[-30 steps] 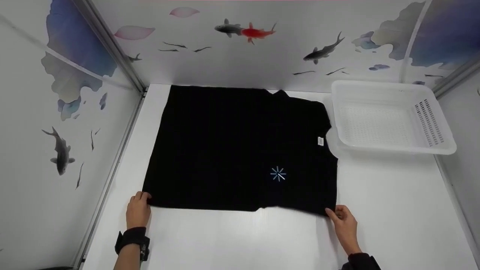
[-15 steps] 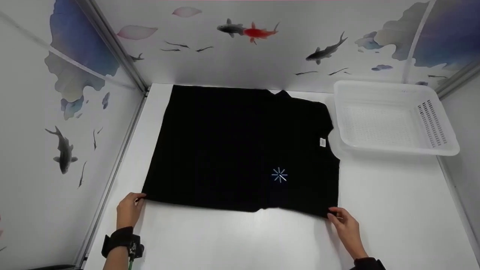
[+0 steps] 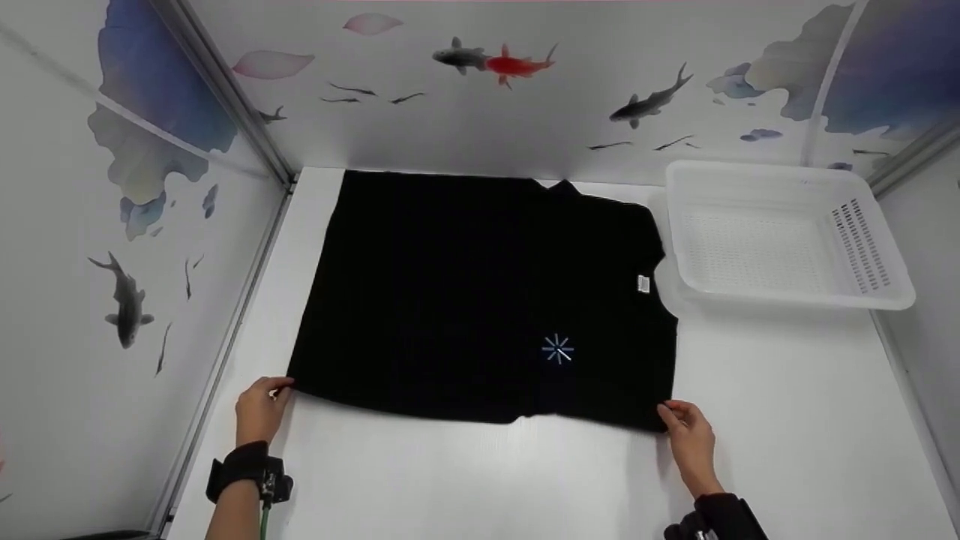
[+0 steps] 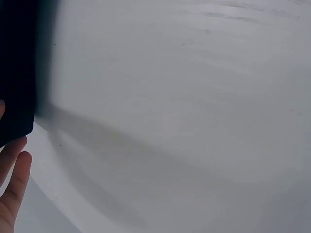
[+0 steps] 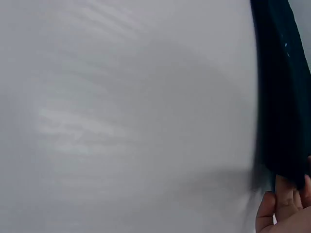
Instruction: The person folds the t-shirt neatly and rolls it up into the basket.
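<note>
A black T-shirt (image 3: 450,300) lies spread on the white table, its hem to the left and its neckline to the right. A white label (image 3: 643,284) shows at the neck, and a small starburst print (image 3: 557,349) marks the front. My left hand (image 3: 260,411) pinches the near hem corner, which is raised slightly. At the near shoulder corner, my right hand (image 3: 691,442) pinches the cloth between thumb and fingers. In the left wrist view, dark cloth (image 4: 17,73) hangs above the fingers (image 4: 18,177). The right wrist view has the shirt's edge (image 5: 282,107) over the fingertips.
A white perforated plastic basket (image 3: 787,292) stands at the back right, close to the neckline. Panels with painted fish enclose the table at the back (image 3: 480,127) and left (image 3: 60,262). The white tabletop (image 3: 465,487) extends in front of the shirt.
My left hand has shifted a little left and then up, and the near hem corner now curves upward with it. My right hand has moved slightly away from me with the shoulder corner.
</note>
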Demonstrator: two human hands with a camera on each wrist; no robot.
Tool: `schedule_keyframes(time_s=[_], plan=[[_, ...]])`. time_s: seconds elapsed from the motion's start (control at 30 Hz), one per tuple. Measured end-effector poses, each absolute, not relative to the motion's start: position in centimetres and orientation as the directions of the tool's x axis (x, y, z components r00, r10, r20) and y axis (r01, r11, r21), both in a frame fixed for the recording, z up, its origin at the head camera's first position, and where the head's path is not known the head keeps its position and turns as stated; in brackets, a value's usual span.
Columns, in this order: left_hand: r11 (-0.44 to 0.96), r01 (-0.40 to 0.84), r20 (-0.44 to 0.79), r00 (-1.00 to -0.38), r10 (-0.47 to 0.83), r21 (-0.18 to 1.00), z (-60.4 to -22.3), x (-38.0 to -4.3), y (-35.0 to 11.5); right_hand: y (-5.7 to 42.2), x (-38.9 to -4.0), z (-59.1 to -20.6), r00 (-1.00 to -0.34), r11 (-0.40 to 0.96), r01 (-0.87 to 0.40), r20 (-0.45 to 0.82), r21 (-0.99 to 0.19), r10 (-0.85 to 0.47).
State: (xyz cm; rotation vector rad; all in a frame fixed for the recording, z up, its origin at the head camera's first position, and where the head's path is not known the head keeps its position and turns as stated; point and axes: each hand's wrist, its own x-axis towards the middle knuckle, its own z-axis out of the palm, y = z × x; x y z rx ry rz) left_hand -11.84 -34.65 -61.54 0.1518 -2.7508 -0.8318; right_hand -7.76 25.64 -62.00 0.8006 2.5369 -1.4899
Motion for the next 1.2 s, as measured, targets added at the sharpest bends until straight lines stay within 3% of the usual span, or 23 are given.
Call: schedule_keyframes(time_s=[0.13,0.4,0.63,0.8,1.03,1.2], plan=[[0.824,-0.045,0.192,-0.964,-0.185,0.565,-61.6,-11.9,-34.7,25.5,-8.3,-61.8,-0.844,0.379,0.502,-0.344,-0.777,0.412],[0.802,-0.084,0.135,-0.970,-0.201,0.592,-60.4,-12.6,-35.2,26.1,-8.4,-59.4,-0.880,0.493,0.460,-0.301,-0.738,0.368],[0.795,-0.042,0.147,-0.975,-0.164,0.605,-57.6,-16.4,-35.2,26.3,-10.6,-56.8,-0.901,0.572,0.402,-0.197,-0.715,0.388],[0.783,-0.070,0.109,-0.979,-0.173,0.618,-56.2,-20.5,-34.7,26.4,-13.7,-55.7,-0.862,0.458,0.429,-0.202,-0.779,0.465],[0.766,-0.138,0.051,-0.975,-0.218,0.628,-55.9,-24.6,-33.9,26.5,-17.5,-55.7,-0.778,0.117,0.480,-0.359,-0.870,0.516],[0.746,-0.188,0.016,-0.966,-0.257,0.639,-57.0,-26.3,-33.0,26.7,-19.3,-56.9,-0.730,0.139,0.534,-0.373,-0.834,0.573]])
